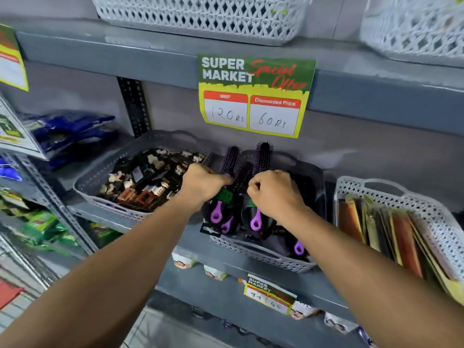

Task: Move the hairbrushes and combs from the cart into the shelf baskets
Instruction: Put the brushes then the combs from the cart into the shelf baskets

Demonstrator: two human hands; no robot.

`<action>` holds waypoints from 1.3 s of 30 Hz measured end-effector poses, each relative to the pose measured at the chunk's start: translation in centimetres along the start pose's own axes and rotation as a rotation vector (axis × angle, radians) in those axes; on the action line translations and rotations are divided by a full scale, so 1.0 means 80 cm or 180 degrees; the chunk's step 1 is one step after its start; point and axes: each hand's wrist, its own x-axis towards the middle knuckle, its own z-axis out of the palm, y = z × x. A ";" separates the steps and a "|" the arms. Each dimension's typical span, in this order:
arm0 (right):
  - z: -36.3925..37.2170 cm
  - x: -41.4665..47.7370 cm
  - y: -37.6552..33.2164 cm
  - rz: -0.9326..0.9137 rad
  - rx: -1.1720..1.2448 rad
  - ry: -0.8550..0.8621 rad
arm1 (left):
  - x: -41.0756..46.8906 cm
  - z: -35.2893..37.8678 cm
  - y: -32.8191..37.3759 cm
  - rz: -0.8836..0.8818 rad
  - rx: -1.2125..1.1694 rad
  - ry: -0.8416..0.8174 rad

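Two round hairbrushes with purple bristle barrels and black-and-purple handles stand tilted over the grey middle basket (pixel 261 252) on the shelf. My left hand (pixel 203 184) grips the left hairbrush (pixel 229 160) around its middle. My right hand (pixel 275 190) grips the right hairbrush (pixel 262 156) the same way. More black brushes with purple handle loops (pixel 298 247) lie in that basket beneath my hands. The cart is out of view.
A grey basket (pixel 95 182) of hair clips sits to the left, a white basket (pixel 376 189) of flat packets to the right. A price sign (pixel 253 96) hangs from the shelf above, which carries white baskets (pixel 200 18). Blue packets (pixel 72 129) lie far left.
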 end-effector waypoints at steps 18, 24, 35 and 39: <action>0.058 0.022 0.070 0.0393 -0.1017 -0.0342 | 0.010 0.090 -0.006 -0.0195 0.0924 -0.0280; 0.067 0.022 0.074 0.0385 -0.1101 -0.0254 | 0.011 0.098 -0.005 -0.0221 0.1225 -0.0374; 0.069 0.018 0.076 0.0486 -0.1424 -0.0098 | 0.009 0.097 -0.010 -0.0071 0.1467 -0.0492; 0.071 0.012 0.074 0.0496 -0.1463 -0.0100 | -0.001 0.098 -0.011 0.0078 0.1517 -0.0470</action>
